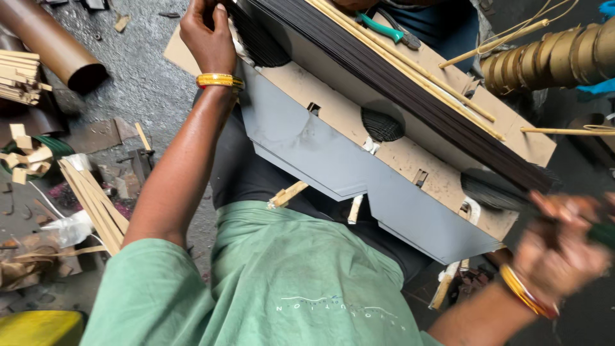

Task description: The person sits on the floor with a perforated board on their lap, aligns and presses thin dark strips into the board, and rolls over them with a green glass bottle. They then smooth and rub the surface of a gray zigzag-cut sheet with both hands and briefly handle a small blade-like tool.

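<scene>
A long stack of dark thin slats (410, 90) lies on a grey and tan board frame (333, 160) across my lap. My left hand (206, 35), with a gold bangle at the wrist, grips the far left end of the slat stack. My right hand (564, 247), blurred and wearing bangles, is closed on a dark green-handled tool (599, 232) at the stack's right end. Thin pale cane strips (410, 67) lie along the top of the slats.
Teal-handled pliers (384, 29) rest on the board's far side. A brown pipe (51, 45) and bundles of cane strips (96, 202) lie on the floor at left. A cane-wrapped post (557, 57) stands at upper right. Scraps litter the ground.
</scene>
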